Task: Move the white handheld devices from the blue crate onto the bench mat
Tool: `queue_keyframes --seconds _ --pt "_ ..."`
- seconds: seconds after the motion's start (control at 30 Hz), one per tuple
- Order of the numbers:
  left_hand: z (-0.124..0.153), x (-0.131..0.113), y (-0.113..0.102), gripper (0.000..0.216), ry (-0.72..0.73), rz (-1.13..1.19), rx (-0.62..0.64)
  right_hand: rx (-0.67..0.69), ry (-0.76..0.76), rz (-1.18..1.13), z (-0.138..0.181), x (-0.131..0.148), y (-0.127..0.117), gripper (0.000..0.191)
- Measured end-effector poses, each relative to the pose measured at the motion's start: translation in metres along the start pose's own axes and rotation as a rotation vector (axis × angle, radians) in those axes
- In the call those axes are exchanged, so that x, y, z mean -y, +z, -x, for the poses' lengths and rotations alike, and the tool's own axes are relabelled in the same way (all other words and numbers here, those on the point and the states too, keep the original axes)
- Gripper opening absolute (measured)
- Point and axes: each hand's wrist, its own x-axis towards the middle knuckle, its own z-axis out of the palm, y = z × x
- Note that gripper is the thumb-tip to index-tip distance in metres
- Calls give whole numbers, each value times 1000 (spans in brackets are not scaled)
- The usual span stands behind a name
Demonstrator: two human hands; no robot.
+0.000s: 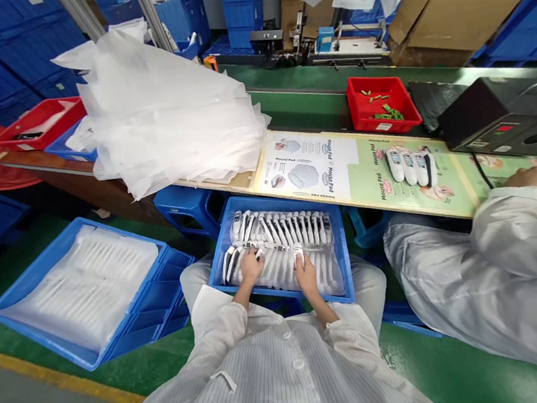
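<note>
A blue crate (343, 251) rests on my lap, holding rows of white handheld thermometers (295, 227). Those in the far row lie uncovered, while a translucent sheet (276, 272) is over or among the nearer ones. My left hand (251, 267) is closed around one thermometer (260, 251) at the left middle of the crate. To its right, my right hand (306, 275) grips another thermometer (297, 251), upright above the near row.
A crate of sheet-covered thermometers (83, 281) stands on stacked crates at left. White sheets (165, 110) are piled on the bench. A red tray (384, 107) with green pieces, several thermometers (410, 167) and a black machine (501, 117) are on the right, beside a co-worker's hand (535, 179).
</note>
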Motion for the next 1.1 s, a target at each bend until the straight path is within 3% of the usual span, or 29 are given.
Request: queue_keyframes --seconds 0.1,0.17,0.23,0.3,0.4,0.47,0.57,0.63,0.77,0.87,1.0,1.1 --pt "10 -16 -2 14 -43 248 0 46 21 -94 3 10 -6 55" --pt "18 -34 -12 24 -50 439 -9 69 72 -202 2 26 -14 55" --pt "19 -62 -31 38 31 598 -9 42 42 -258 -9 48 -30 53" --pt "8 -100 -55 47 172 679 -14 -50 -92 -219 -32 76 -52 50" --pt "-35 -172 -86 49 343 708 -19 -197 -318 -103 -90 121 -86 49" --pt "-74 -219 -99 46 382 706 -16 -245 -365 -68 -134 150 -105 51" --pt "-126 -273 -104 36 319 612 -44 -276 -255 -30 -192 183 -121 49" --pt "-149 -293 -101 33 289 529 -63 -271 -155 48 -220 199 -125 47" --pt "-168 -302 -89 31 386 513 -127 -293 -152 289 -244 219 -114 49" --pt "-168 -297 -84 25 434 564 -287 -369 -271 494 -241 226 -87 61" --pt "-163 -292 -89 35 323 686 -502 -293 -510 726 -232 220 -52 65" --pt "-151 -272 -96 30 308 785 -528 -317 -550 799 -241 204 -63 66"
